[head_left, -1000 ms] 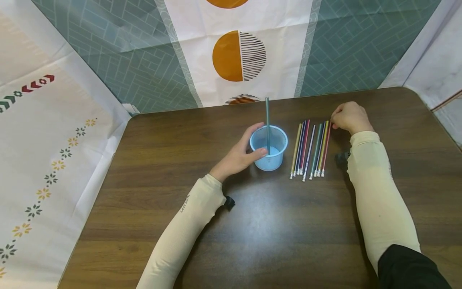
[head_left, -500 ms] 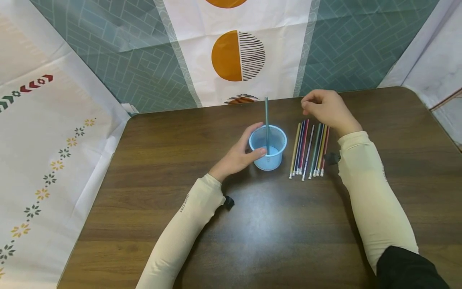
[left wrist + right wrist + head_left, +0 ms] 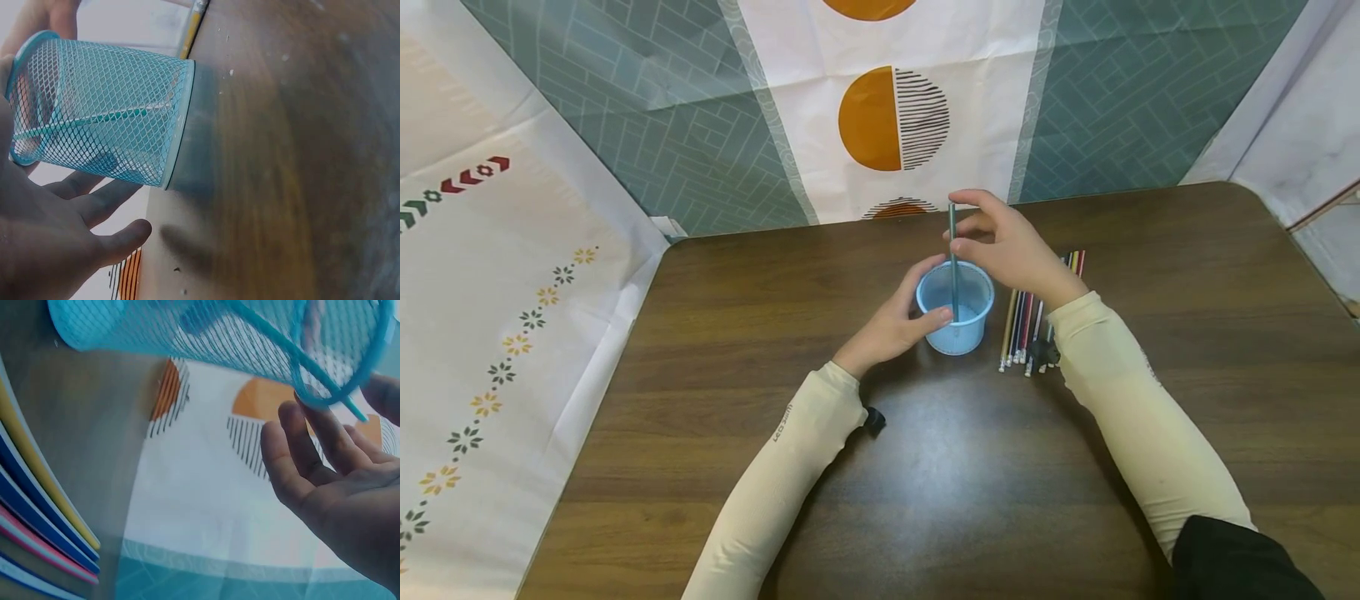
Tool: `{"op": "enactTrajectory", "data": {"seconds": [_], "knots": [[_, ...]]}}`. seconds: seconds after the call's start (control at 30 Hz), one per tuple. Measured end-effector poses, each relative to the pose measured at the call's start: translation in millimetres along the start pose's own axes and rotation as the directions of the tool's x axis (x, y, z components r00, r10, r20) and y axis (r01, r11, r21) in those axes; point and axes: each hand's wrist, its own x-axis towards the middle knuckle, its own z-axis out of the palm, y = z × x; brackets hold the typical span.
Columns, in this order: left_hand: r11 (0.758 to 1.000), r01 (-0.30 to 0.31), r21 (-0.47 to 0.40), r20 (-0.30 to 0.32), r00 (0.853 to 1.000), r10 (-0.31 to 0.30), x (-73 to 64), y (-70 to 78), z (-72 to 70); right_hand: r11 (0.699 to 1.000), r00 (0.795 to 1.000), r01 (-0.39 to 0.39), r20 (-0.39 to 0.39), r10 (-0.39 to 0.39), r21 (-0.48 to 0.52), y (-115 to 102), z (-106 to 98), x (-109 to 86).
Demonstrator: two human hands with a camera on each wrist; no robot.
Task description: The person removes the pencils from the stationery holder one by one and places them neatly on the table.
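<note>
A light blue mesh pencil cup stands upright on the brown table. My left hand holds it from the left, thumb over the near rim and fingers along the far side. Inside leans one green pencil, eraser end down, its upper end above the rim. Around that upper end my right hand has its thumb and fingers spread; the right wrist view shows gaps between them and the pencil. Right of the cup lies a row of several coloured pencils, partly hidden by the right hand and wrist.
Both forearms wear cream sleeves, with a small black wrist camera on the left and another over the pencils. A patterned cloth hangs behind the table's far edge; white cloth hangs at the left.
My right hand has moved left from the far right end of the pencil row, over the row, to the pencil in the cup. The left hand and cup stay in place.
</note>
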Motion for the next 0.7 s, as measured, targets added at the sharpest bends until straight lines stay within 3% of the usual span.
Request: {"op": "enactTrajectory", "data": {"seconds": [0.2,0.47,0.7], "knots": [[1.0,-0.005,0.001,0.001,1.0,0.005,0.1,-0.5,0.0,0.999,0.997,0.034,-0.062,-0.035,-0.014,1.9,9.0,3.0],[1.0,-0.013,0.005,-0.002,1.0,0.013,0.0,-1.3,0.3,0.997,0.978,0.045,-0.202,-0.058,-0.068,-1.7,0.5,0.4],[1.0,-0.016,0.022,-0.005,1.0,0.016,-0.3,-0.7,-0.3,0.993,0.97,0.042,-0.232,-0.067,-0.111,-5.2,-4.7,-2.4]]}}
